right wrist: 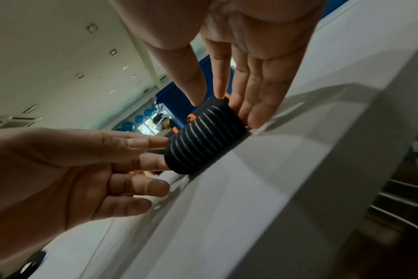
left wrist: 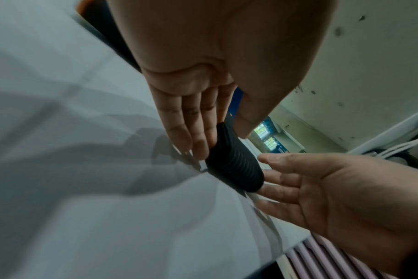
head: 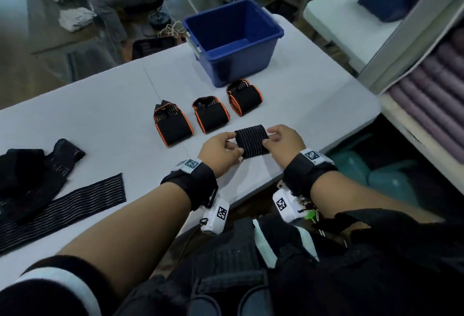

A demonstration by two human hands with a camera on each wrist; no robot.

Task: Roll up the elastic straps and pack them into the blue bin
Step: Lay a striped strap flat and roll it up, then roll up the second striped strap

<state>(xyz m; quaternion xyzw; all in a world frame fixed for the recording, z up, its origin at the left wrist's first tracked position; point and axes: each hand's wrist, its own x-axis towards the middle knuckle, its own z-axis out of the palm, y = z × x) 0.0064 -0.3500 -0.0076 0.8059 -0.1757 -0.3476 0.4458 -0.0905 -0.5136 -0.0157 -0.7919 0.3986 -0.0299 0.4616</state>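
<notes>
Both hands on bench (head: 100, 119): left hand (head: 221, 150) and right hand (head: 283, 143) pinch rolled strap (head: 251, 143) by its ends, probably keeping coil tight; blue bin (head: 233, 41) beyond, looks empty.

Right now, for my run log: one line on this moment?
step: rolling | left hand, right hand: pinching striped roll ends | blue bin: no straps visible
</notes>
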